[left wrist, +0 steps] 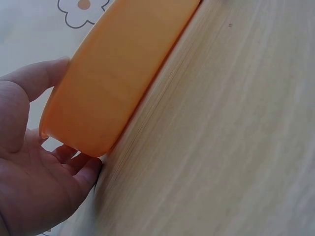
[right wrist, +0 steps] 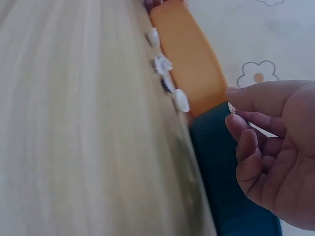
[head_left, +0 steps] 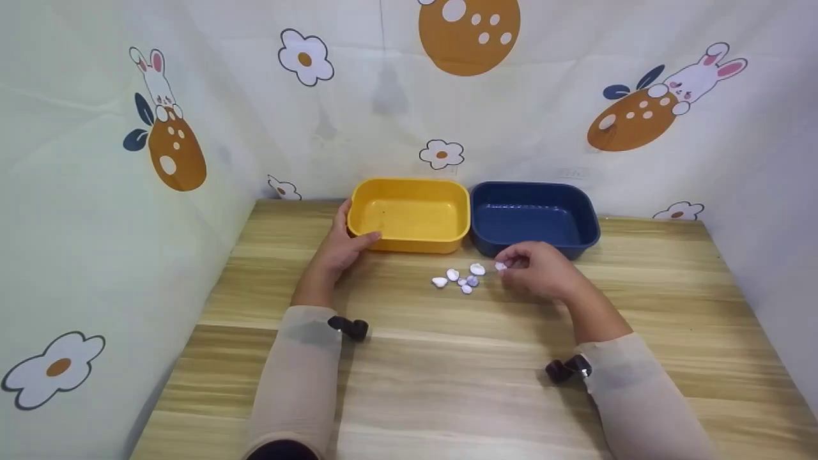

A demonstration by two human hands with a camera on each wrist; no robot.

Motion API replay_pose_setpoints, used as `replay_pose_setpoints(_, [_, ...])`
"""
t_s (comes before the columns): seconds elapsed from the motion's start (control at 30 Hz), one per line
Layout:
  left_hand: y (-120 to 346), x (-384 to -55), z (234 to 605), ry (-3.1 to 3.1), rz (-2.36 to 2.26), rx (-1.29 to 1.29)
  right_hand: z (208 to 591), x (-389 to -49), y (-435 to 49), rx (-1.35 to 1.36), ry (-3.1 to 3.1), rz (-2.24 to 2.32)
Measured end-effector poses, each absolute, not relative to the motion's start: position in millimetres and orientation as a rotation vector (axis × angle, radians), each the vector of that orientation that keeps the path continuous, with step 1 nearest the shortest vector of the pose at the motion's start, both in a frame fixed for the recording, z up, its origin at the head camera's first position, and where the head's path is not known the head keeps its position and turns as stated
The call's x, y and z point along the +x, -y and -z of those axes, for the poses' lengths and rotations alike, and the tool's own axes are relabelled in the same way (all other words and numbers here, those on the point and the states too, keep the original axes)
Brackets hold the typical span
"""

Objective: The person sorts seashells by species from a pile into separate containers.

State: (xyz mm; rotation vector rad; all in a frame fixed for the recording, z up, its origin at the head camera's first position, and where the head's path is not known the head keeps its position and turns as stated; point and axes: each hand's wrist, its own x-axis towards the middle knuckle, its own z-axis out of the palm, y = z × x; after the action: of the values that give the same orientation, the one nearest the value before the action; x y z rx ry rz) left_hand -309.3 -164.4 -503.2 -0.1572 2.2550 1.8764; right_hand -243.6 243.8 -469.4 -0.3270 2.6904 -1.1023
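My left hand [head_left: 337, 248] grips the left end of a yellow plastic basin [head_left: 409, 245], thumb over the front rim and fingers round the side. In the left wrist view that basin's wall [left wrist: 113, 73] looks orange, with fingertips low against its corner. Between thumb and fingertips my right hand [head_left: 540, 271] pinches a small white seashell [head_left: 500, 266], mostly covered by the fingers in the right wrist view. This hand is just in front of a dark blue basin [head_left: 533, 246]. Left of it, several small white and greyish shells [head_left: 477, 269] lie loosely grouped on the table.
Both basins stand side by side at the back of the wood-grain table [head_left: 409, 383], close to a patterned wall covering [head_left: 370, 108]. No contents show inside either basin. Small black devices [head_left: 350, 328] are strapped at both wrists over the sleeves.
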Motion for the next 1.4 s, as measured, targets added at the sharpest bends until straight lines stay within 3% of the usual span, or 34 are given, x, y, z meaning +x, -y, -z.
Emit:
replay_pose_setpoints(0.83, [165, -310, 508, -2.255, -1.888, -0.169, 455, -258, -297, 0.054, -2.872, 1.234])
replay_pose_setpoints(1.4, [163, -307, 505, -2.276, -1.864, -0.167, 457, -256, -293, 0.028, -2.987, 1.399])
